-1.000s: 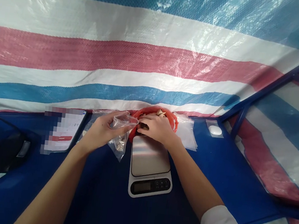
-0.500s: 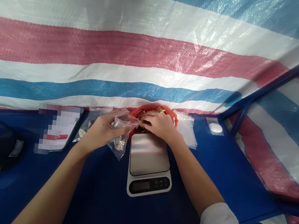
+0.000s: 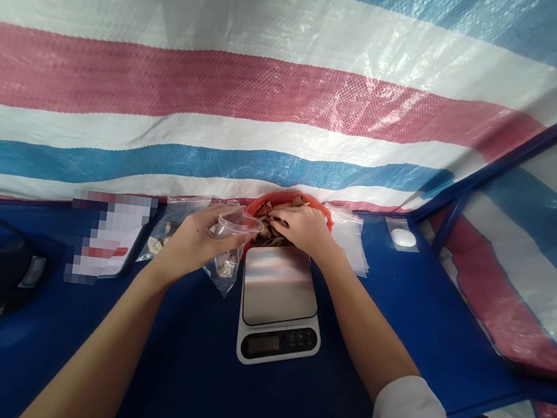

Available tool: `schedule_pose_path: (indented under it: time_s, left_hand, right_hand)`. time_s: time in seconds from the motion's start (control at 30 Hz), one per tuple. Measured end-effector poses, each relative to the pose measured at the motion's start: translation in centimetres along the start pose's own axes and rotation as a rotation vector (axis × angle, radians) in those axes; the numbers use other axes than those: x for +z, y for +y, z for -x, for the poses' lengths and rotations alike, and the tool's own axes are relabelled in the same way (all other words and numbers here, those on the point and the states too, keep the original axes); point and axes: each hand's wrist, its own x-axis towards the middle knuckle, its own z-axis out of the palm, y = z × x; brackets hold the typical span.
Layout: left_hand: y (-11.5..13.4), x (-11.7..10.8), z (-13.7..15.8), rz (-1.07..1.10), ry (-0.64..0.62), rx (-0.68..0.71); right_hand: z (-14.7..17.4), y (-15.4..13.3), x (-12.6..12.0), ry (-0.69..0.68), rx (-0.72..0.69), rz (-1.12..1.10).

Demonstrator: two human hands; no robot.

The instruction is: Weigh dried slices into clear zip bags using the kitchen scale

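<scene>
My left hand (image 3: 200, 233) is wrapped around a clear plastic cup (image 3: 230, 229). The cup tilts with its mouth toward an orange-red plastic basket (image 3: 265, 198). Dried brown curled pieces (image 3: 270, 235) fill the basket; their exact kind is unclear. My right hand (image 3: 301, 228) reaches over the basket's rim, its bent fingers among these pieces and partly hidden by them. A white digital kitchen scale (image 3: 281, 296) with a bare metal plate lies just in front of the basket. Brownish bits show in clear plastic (image 3: 225, 267) below the cup.
Clear bags (image 3: 157, 239) with pale pieces lie left of the cup, beside a phone-like screen (image 3: 117, 237). Flat clear bags (image 3: 352, 241) lie right of the basket. Farther right is a white oval object (image 3: 403, 238). A striped tarp (image 3: 271, 94) rises behind the blue table (image 3: 189, 373).
My right hand has shifted slightly away from the cup's mouth, fingers now lower among the brown pieces. The cup stays in my left hand, moved very little.
</scene>
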Motion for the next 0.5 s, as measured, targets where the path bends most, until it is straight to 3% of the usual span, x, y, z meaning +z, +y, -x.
schedule_pose_path:
  time_s: [0.27,0.5]
  left_hand:
    - [0.1,0.4,0.1,-0.033,0.033,0.034]
    - [0.2,0.9,0.1,-0.055,0.044,0.093]
  right_hand:
    - [-0.1,0.4,-1.0,0.078,0.035,-0.095]
    - [0.6,1.3,-3.5,0.211,0.026,-0.405]
